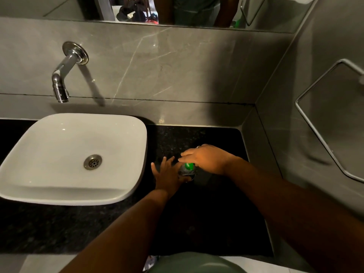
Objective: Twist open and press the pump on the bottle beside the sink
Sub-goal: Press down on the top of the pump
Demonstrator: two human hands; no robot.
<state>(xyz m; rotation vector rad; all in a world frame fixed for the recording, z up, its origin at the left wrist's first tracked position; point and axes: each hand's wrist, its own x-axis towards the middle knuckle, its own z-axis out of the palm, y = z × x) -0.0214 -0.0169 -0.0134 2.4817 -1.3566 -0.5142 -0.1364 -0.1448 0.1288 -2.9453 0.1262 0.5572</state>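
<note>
The small bottle with the green pump top (188, 168) is mostly hidden, so its shape is hard to make out. It stands on the black speckled stone counter (216, 223), just beside the white square sink bowl (72, 156), at about 3 o'clock from the bowl. The right hand (206, 158) lies over the pump from above with its fingers bent down, covering most of the green top. The left hand (167, 175) is flat and open, fingers spread, touching the bottle's side at 9 o'clock. The bottle's lower part is dark and blurry. The shiny metal tap (65, 75) sticks out of the grey wall at 12 o'clock from the bowl. Bare counter lies toward 6 o'clock, and the grey side wall (295, 134) closes in at 3 o'clock.
</note>
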